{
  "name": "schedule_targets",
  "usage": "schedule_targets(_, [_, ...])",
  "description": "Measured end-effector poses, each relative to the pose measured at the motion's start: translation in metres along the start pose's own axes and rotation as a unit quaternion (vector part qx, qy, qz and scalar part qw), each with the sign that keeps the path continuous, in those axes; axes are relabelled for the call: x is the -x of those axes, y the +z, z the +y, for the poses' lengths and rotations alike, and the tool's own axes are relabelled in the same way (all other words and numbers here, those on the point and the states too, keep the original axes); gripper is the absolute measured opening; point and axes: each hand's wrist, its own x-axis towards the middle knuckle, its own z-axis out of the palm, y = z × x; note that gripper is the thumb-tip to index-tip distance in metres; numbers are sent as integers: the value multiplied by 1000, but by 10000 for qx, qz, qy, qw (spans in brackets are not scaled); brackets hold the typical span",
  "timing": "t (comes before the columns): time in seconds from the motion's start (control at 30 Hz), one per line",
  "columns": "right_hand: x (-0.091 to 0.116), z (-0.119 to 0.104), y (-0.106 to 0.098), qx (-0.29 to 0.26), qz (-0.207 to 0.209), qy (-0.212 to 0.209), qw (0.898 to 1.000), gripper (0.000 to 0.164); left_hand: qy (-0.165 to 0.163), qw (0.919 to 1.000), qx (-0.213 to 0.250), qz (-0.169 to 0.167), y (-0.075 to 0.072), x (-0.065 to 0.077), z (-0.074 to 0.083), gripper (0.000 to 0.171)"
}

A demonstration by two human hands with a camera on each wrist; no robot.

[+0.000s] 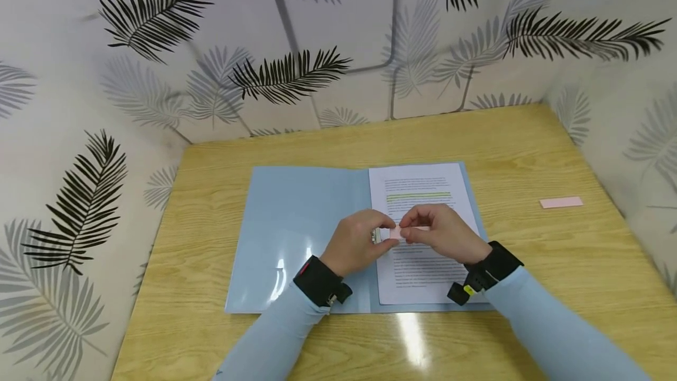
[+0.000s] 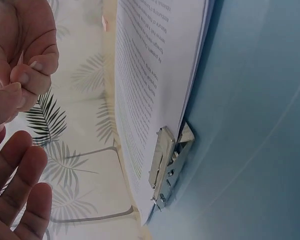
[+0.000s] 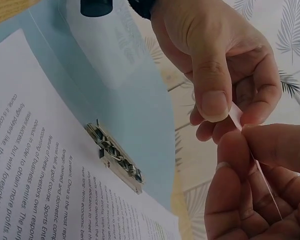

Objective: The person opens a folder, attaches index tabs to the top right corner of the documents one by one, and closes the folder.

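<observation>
A narrow pink paper strip [image 1: 395, 232] is held above the printed pages [image 1: 418, 269] in the head view. My left hand [image 1: 357, 243] pinches one end of it between thumb and fingertip. The right hand [image 1: 446, 234] pinches the strip close beside, so the fingertips of both hands nearly meet. In the right wrist view, the strip [image 3: 266, 186] runs back into the right palm. The pages lie in an opened light blue folder [image 1: 301, 210], under its metal clip [image 3: 115, 155]. Two yellow-green highlighted lines cross the top page above the hands.
Another pink strip [image 1: 561, 202] lies on the wooden table [image 1: 539, 263] to the right of the folder. Patterned walls [image 1: 338, 99] with leaf prints border the table at the back and sides. Black straps with small cameras sit on both wrists.
</observation>
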Motion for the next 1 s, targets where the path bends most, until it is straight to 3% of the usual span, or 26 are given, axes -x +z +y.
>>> schedule_targets(0.17, [-5, 2, -1, 79, 40, 71, 9999, 7, -7, 9999, -102, 69, 0, -3, -4, 22])
schedule_targets(0.37, [-18, 7, -1, -42, 53, 491, 9988, 19, -129, 9990, -408, 148, 7, -6, -8, 24])
schedule_targets(0.53, [-32, 18, -29, 451, 137, 781, 9958, 16, -273, 9950, -956, 27, 12, -4, -5, 30])
schedule_targets(0.63, [-42, 29, -59, 845, 388, 1056, 9901, 19, -78, 9927, -1177, -265, 16, -1, 1, 28])
schedule_targets(0.8, [-57, 45, -105, 1254, 886, 1620, 9748, 29, 209, 9849, -1351, -1059, 24, 5, 11, 26])
schedule_targets(1.0, [-71, 57, -129, 1740, 976, 2053, 9581, 34, 258, 9673, -1540, -1998, 33, 12, 18, 34])
